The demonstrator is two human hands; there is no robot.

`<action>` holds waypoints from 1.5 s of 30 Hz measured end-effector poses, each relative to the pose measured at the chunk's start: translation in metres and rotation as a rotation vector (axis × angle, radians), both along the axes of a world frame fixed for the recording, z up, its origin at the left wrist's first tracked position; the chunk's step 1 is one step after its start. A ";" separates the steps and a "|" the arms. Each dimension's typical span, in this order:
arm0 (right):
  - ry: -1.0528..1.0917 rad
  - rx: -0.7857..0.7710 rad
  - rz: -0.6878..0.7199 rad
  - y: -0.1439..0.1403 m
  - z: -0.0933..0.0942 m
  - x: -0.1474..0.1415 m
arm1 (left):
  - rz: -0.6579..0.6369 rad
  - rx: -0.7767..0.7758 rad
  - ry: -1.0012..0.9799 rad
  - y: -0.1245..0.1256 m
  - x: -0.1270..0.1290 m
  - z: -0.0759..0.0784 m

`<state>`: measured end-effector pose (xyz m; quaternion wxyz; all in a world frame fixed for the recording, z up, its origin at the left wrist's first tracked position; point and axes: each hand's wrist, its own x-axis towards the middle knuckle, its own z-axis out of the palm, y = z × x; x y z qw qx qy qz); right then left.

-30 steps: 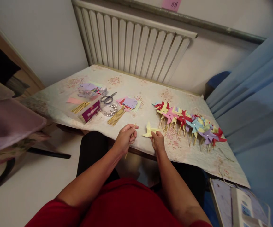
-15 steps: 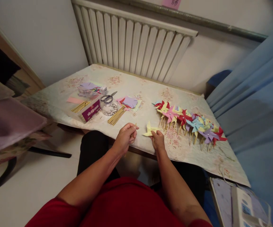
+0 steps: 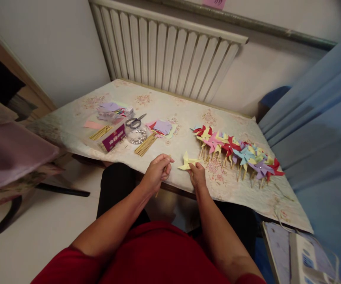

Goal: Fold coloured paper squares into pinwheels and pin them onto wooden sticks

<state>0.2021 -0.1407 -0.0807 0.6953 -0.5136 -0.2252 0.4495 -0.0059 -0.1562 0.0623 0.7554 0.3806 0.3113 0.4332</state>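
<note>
I see a yellow paper pinwheel [image 3: 187, 161], four folded pointed blades, held at the table's near edge, pinched at its lower side by my right hand [image 3: 198, 176]. My left hand [image 3: 157, 171] is curled shut around one thin wooden stick [image 3: 164, 170], just beside it. To the right lies a row of finished pinwheels [image 3: 238, 154] on sticks, too overlapped to count. Further left: one pair of scissors [image 3: 135, 122], two bundles of sticks [image 3: 145, 144], cut paper squares [image 3: 161, 128], all on the floral, glossy table [image 3: 164, 106].
</note>
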 end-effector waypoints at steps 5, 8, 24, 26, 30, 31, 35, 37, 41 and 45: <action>-0.012 -0.003 0.006 0.000 -0.001 0.000 | -0.004 -0.009 0.007 -0.001 0.000 0.002; 0.005 0.002 0.006 0.000 0.000 0.000 | -0.001 -0.025 0.018 -0.002 0.002 0.002; 0.002 0.022 0.013 0.001 -0.006 0.003 | -0.018 0.000 0.061 -0.005 0.007 0.002; -0.015 0.016 0.011 0.001 -0.006 0.003 | -0.018 -0.001 0.067 -0.005 0.007 0.003; -0.005 0.014 0.004 0.000 -0.003 0.002 | -0.006 0.008 0.092 -0.006 0.005 0.005; -0.003 0.011 0.002 -0.001 -0.002 0.001 | -0.003 0.009 0.092 -0.006 0.005 0.005; -0.010 -0.006 0.003 -0.002 0.000 0.000 | -0.009 0.001 0.067 -0.005 0.003 0.005; -0.006 -0.002 0.004 -0.002 0.001 0.000 | -0.019 -0.005 0.049 -0.005 0.002 0.006; 0.010 0.012 0.007 -0.001 -0.001 0.001 | -0.016 -0.014 0.033 -0.005 0.002 0.005; 0.022 0.010 0.009 -0.001 -0.001 0.001 | -0.010 -0.005 0.026 -0.005 0.002 0.003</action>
